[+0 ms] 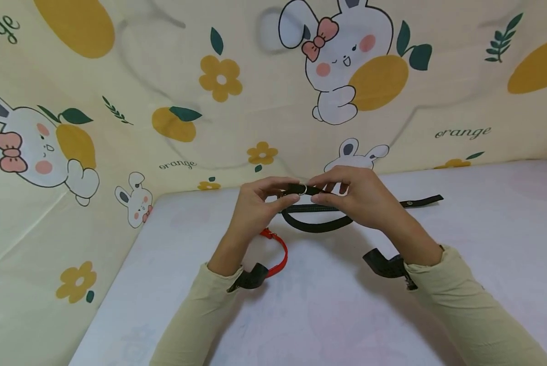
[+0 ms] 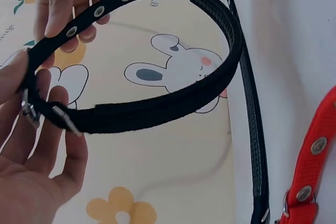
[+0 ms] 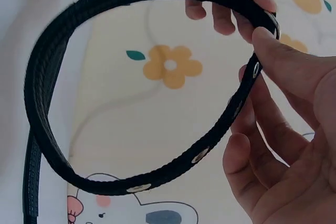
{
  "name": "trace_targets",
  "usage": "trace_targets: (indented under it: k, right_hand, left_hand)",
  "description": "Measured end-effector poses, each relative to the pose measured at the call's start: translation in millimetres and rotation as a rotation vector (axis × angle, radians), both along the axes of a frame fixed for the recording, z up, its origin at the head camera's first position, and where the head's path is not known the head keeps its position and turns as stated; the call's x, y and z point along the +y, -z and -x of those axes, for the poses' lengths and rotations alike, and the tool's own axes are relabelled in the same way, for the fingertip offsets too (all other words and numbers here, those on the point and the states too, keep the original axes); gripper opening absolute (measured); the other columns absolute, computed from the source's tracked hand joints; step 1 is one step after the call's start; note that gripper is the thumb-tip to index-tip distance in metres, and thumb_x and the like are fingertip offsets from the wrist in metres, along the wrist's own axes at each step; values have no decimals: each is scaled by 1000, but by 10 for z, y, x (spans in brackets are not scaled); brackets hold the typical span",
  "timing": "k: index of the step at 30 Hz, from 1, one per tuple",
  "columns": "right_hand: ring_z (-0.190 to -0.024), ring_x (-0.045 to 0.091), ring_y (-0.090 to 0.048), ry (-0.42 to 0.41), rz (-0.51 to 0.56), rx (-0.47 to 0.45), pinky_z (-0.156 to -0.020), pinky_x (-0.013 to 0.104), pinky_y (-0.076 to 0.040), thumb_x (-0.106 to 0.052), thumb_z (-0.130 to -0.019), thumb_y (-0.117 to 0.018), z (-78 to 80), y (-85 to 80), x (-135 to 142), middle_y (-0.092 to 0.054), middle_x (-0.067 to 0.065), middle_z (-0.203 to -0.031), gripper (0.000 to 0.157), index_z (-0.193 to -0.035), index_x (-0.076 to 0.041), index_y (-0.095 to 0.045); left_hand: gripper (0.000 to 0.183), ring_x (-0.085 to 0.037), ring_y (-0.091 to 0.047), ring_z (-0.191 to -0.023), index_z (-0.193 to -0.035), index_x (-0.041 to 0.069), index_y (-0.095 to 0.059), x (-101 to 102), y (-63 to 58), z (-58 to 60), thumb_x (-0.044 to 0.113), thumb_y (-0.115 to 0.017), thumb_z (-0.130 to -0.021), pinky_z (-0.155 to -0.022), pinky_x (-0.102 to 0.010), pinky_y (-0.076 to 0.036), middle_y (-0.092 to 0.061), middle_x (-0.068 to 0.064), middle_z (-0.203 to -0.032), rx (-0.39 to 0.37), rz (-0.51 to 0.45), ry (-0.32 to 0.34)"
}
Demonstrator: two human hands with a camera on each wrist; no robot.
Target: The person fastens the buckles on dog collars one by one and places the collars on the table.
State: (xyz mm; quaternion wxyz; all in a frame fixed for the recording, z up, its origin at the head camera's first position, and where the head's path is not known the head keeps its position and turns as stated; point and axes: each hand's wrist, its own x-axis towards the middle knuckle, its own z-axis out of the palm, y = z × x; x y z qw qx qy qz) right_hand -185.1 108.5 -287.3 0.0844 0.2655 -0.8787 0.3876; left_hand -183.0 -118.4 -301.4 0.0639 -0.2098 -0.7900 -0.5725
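In front of me both hands hold up a black collar (image 1: pixel 316 227) bent into a loop, with metal eyelets along one end and a buckle (image 2: pixel 29 109) at the other. My left hand (image 1: pixel 255 209) pinches the buckle end between thumb and fingers. The strap end with the eyelets is pinched by my right hand (image 1: pixel 366 199), as the right wrist view shows from close by. Behind the loop, a second black strap (image 1: pixel 421 202) with eyelets lies stretched out on the table. A red collar (image 1: pixel 285 251) with eyelets and a buckle lies nearer, partly hidden by my left arm.
The pale table (image 1: pixel 310 315) meets a cream cloth backdrop (image 1: pixel 255 117) printed with rabbits, flowers and oranges. Dark wrist mounts (image 1: pixel 385 264) are strapped over my sleeves.
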Motion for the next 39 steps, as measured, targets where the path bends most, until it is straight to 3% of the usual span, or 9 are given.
trace_targets:
  k: [4, 7, 12, 20, 23, 29, 39]
  right_hand:
    - [-92, 13, -63, 4, 10, 2, -82, 36, -48, -23, -87, -78, -9, -1, -29, -72, -4, -99, 32, -118, -20, -73]
    - [-95, 14, -64, -5, 19, 7, -84, 37, -49, -26, -88, -77, -9, 3, -66, -73, -2, -107, 35, -121, -18, -71]
    - [-98, 16, -64, -18, -5, -8, -86, 40, -49, -28, -86, -80, 4, 2, -106, -72, -2, -110, 38, -121, -19, -69]
    - [-95, 13, -65, 40, -34, -15, -85, 37, -48, -21, -87, -77, 48, -48, 27, -73, -4, -105, 28, -114, -20, -71]
    - [-93, 12, -65, 56, -20, -20, -83, 36, -48, -19, -88, -77, 42, -61, 61, -73, -5, -104, 24, -111, -20, -73]
    - [-92, 13, -63, 70, -12, -21, -82, 37, -48, -18, -89, -76, 7, -52, 86, -72, -4, -103, 23, -112, -20, -74]
    - [-89, 13, -63, 31, -12, 23, -80, 35, -49, -18, -89, -76, 8, -41, 64, -72, -3, -102, 22, -111, -19, -75]
  left_hand:
    - [24, -18, -68, -101, -111, 8, -74, 15, -6, 0, 9, -76, -88, -92, -34, -56, -74, -10, -107, -15, -32, -42]
    - [22, -15, -69, -97, -108, 11, -76, 31, -9, -14, 10, -78, -85, -90, -33, -55, -76, -7, -103, 17, -3, -92]
    - [21, -13, -70, -95, -106, 11, -76, 52, -19, -30, 10, -79, -85, -91, -32, -52, -76, -6, -101, 76, 39, -94]
    - [24, -15, -72, -95, -110, 4, -71, -18, -88, 3, 3, -75, -86, -82, -22, -56, -74, -14, -106, -47, -171, -164]
    - [25, -14, -72, -95, -111, 2, -70, -19, -88, 10, 3, -74, -87, -83, -22, -56, -73, -15, -107, -49, -180, -155]
    - [24, -17, -70, -97, -112, 5, -70, 0, -51, -6, 8, -74, -88, -88, -26, -55, -72, -14, -107, -5, -84, -118]
    - [24, -19, -68, -95, -110, 6, -72, 2, -20, -7, 7, -76, -87, -86, -33, -57, -70, -11, -106, -32, -59, -74]
